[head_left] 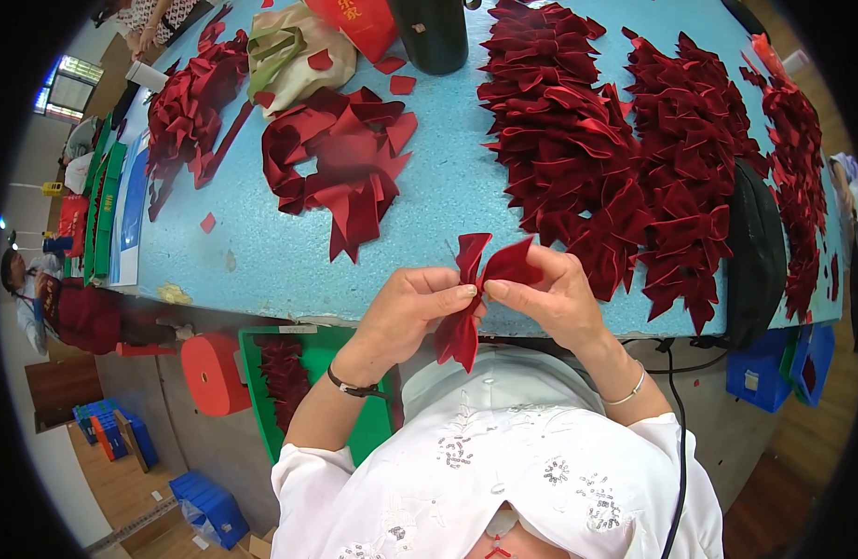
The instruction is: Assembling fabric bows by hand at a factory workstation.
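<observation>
Right, one dark red bow (511,264) in work, centre of frame, held up at the near edge of the blue table (261,270). Left hand (406,303) pinches its middle, thumb to finger; right hand (564,298) pinches the right wing. Looks part-shaped; can't tell if the centre's fixed. Apparently done: bow rows (569,140), upper right. Apparently left: loose ribbon (359,154), upper left. No count possible.

We count one left hand (406,303), one right hand (567,300), one held bow (460,337), two piles of loose red ribbon (354,154), one dark cup (431,39), one beige bag (306,79) and one red roll (217,371); the stacked bows (564,140) overlap too much for us to number.
</observation>
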A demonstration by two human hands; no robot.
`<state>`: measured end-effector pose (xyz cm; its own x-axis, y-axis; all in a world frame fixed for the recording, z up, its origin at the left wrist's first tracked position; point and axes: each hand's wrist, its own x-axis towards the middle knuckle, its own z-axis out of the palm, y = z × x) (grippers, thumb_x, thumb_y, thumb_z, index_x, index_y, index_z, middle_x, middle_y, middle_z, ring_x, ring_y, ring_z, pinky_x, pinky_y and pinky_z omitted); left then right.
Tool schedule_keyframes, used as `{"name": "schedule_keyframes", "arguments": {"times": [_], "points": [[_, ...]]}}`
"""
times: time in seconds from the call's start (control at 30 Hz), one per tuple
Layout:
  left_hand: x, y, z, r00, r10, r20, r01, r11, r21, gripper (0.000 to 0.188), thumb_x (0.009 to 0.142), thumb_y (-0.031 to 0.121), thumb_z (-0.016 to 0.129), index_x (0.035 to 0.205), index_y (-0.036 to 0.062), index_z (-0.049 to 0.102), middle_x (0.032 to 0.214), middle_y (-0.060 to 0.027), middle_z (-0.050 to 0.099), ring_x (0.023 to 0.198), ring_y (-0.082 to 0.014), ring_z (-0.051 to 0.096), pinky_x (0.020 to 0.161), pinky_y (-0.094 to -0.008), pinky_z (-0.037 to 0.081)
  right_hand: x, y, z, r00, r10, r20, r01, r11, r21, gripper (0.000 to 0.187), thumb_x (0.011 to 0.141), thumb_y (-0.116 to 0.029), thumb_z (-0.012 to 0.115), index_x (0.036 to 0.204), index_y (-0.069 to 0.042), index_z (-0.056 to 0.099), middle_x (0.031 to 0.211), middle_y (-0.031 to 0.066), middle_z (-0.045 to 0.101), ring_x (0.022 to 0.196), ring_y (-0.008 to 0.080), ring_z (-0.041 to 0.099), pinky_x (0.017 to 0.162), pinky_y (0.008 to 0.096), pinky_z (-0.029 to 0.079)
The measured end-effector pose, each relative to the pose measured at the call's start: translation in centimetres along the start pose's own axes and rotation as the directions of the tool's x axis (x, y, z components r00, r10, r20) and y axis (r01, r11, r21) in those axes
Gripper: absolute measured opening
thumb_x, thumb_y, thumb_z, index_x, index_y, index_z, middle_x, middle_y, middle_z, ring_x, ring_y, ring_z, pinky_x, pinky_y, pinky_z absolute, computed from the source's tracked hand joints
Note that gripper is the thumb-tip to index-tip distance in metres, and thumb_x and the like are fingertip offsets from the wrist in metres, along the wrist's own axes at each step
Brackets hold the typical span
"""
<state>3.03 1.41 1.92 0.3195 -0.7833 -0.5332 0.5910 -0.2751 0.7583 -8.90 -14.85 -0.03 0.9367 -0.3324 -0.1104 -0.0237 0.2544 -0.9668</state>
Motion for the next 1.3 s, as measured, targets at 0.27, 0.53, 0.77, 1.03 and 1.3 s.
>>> {"name": "schedule_keyframes", "arguments": {"times": [0.27, 0.53, 0.77, 1.03, 1.3], "points": [[-0.1, -0.2, 0.5, 0.989, 0.135, 0.066, -0.134, 0.991, -0.025, 0.019, 0.089, 0.008, 0.061, 0.103, -0.005, 0.061, 0.092, -0.0116, 0.067, 0.082, -0.0171, 0.066, 0.076, -0.0289, 0.053, -0.2, -0.3, -0.4, 0.995, 0.097, 0.025, -0.095, 0.994, -0.056, 0.01, 0.08, 0.0, 0.067, 0.089, 0.003, 0.065, 0.086, 0.0047, 0.066, 0.076, 0.0081, 0.059, 0.069, 0.0223, 0.048], [-0.2, -0.9, 0.0, 0.996, 0.046, 0.075, -0.038, 0.993, -0.111, 0.019, 0.087, 0.008, 0.062, 0.102, -0.0044, 0.061, 0.091, -0.011, 0.066, 0.081, -0.0177, 0.065, 0.079, -0.0301, 0.054, -0.1, -0.9, -0.2, 0.996, -0.012, 0.086, 0.015, 0.999, -0.031, 0.009, 0.076, 0.002, 0.068, 0.085, 0.003, 0.065, 0.086, 0.0035, 0.065, 0.078, 0.0077, 0.059, 0.07, 0.0217, 0.047], [-0.4, -0.8, -0.1, 0.992, 0.022, 0.121, -0.008, 0.994, -0.112, 0.017, 0.088, 0.008, 0.062, 0.1, -0.0037, 0.061, 0.09, -0.0115, 0.067, 0.081, -0.0179, 0.066, 0.078, -0.0311, 0.054, -0.2, -1.0, -0.6, 0.987, -0.026, 0.157, 0.04, 0.996, -0.082, 0.008, 0.075, 0.002, 0.069, 0.081, 0.002, 0.064, 0.084, 0.0029, 0.065, 0.078, 0.0068, 0.057, 0.069, 0.0208, 0.046], [-0.4, -0.7, 0.2, 0.993, 0.018, 0.112, -0.007, 0.995, -0.097, 0.013, 0.087, 0.005, 0.064, 0.096, -0.0029, 0.062, 0.087, -0.0108, 0.068, 0.078, -0.0173, 0.067, 0.073, -0.0295, 0.055, -0.4, -1.0, -0.2, 0.994, -0.06, 0.096, 0.073, 0.987, -0.143, 0.008, 0.072, 0.002, 0.069, 0.077, 0.003, 0.063, 0.072, 0.003, 0.063, 0.064, 0.007, 0.056, 0.058, 0.021, 0.045], [-0.1, -2.1, 1.0, 0.957, 0.289, 0.032, -0.291, 0.949, 0.12, 0.012, 0.082, -0.001, 0.067, 0.093, -0.0023, 0.063, 0.086, -0.0094, 0.068, 0.077, -0.0122, 0.065, 0.071, -0.0243, 0.053, -0.1, -0.3, -0.3, 0.976, 0.217, -0.026, -0.218, 0.973, -0.071, 0.006, 0.069, -0.001, 0.065, 0.073, 0.003, 0.062, 0.064, 0.0048, 0.062, 0.053, 0.0077, 0.054, 0.048, 0.0219, 0.043]]}}
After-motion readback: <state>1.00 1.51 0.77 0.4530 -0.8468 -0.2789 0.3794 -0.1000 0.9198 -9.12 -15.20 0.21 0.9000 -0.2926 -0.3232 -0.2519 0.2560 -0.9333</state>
